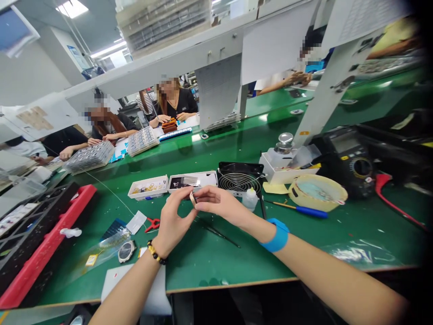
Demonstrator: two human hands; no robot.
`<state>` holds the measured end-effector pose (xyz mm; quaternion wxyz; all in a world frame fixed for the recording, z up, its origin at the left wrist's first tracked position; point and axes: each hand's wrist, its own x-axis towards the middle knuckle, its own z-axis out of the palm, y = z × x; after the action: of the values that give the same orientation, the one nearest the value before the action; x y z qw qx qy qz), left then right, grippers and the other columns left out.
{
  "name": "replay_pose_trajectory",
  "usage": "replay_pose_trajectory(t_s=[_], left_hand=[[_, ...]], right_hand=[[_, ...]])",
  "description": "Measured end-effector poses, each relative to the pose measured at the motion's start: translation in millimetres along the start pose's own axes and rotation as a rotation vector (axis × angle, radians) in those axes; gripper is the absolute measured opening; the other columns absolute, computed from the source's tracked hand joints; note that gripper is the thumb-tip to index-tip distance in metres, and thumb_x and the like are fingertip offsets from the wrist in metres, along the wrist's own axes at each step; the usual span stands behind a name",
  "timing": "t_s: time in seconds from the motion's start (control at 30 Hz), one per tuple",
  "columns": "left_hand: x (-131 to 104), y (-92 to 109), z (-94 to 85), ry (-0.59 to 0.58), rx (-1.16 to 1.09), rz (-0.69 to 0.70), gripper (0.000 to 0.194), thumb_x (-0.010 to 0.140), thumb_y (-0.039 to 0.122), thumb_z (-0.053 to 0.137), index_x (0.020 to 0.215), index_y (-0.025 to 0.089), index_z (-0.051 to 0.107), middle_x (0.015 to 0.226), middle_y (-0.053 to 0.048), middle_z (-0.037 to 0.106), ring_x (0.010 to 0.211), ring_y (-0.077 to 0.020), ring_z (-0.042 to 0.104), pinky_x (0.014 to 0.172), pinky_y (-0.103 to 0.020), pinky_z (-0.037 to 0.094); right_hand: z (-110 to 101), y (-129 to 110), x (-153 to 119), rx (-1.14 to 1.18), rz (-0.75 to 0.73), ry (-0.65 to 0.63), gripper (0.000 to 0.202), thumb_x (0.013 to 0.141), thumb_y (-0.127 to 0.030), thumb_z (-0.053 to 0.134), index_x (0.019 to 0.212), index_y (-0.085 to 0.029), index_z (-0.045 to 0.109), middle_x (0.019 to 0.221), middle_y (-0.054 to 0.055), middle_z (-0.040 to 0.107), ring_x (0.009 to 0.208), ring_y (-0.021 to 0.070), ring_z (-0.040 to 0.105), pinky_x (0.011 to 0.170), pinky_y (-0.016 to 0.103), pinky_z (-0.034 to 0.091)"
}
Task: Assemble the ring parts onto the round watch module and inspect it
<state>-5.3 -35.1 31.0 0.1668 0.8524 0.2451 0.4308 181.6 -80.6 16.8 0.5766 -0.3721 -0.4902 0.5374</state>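
- Pinched between the fingertips of both hands is a small, thin, rounded part with a pale, shiny rim (192,198); the left hand (176,215) grips it from the left, the right hand (216,202) from the right.
- This part is above the green tabletop (196,266), seen nearly edge-on; its long axis runs from far to near, its near end slightly to the right. Which way its face points cannot be told.
- Slim dark tweezers (223,238) lie just to the near right of the hands, slanting from far left to near right.
- Left of the hands are a red plastic clip (153,224) and, nearer, a round silver-rimmed watch-like piece (126,251).
- Beyond the hands stand two shallow white boxes (149,187) of small parts, side by side, with a black fan with a round wire grille (239,179) to their right.
- Near the fan are a small white squeeze bottle (250,199) and, farther right, a blue-handled screwdriver (309,211) beside a round pale-yellow dish (318,193).
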Motion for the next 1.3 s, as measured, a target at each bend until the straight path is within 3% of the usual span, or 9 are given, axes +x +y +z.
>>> replay_pose_trajectory(t_s=[0.73,0.93,1.3], left_hand=[[0.2,1.8,0.9,0.064,0.039,0.108,0.045,0.091,0.016,0.072,0.134,0.025,0.062,0.132,-0.009,0.07,0.123,-0.0245,0.067,0.106,-0.043,0.057],[-0.5,1.6,1.7,0.064,0.003,0.08,0.045,0.088,0.016,0.076,0.131,0.024,0.065,0.128,-0.009,0.072,0.121,-0.0237,0.068,0.107,-0.041,0.056],[-0.7,-6.4,5.5,0.108,-0.028,0.173,0.056,0.083,0.01,0.079,0.135,0.023,0.063,0.129,-0.01,0.072,0.119,-0.0222,0.07,0.106,-0.037,0.059]], right_hand=[[4.9,-1.4,-2.1,0.016,-0.061,0.039,0.036,0.073,-0.042,0.089,0.097,-0.02,0.073,0.104,0.006,0.077,0.101,0.0245,0.073,0.096,0.041,0.059],[6.5,-1.3,-4.9,-0.121,-0.096,0.09,0.035,0.077,-0.049,0.085,0.095,-0.021,0.073,0.101,0.006,0.077,0.098,0.0249,0.073,0.094,0.039,0.06],[-2.0,17.4,2.0,-0.221,-0.072,0.17,0.05,0.069,-0.063,0.087,0.098,-0.023,0.076,0.105,0.009,0.077,0.101,0.0293,0.074,0.092,0.039,0.063]])
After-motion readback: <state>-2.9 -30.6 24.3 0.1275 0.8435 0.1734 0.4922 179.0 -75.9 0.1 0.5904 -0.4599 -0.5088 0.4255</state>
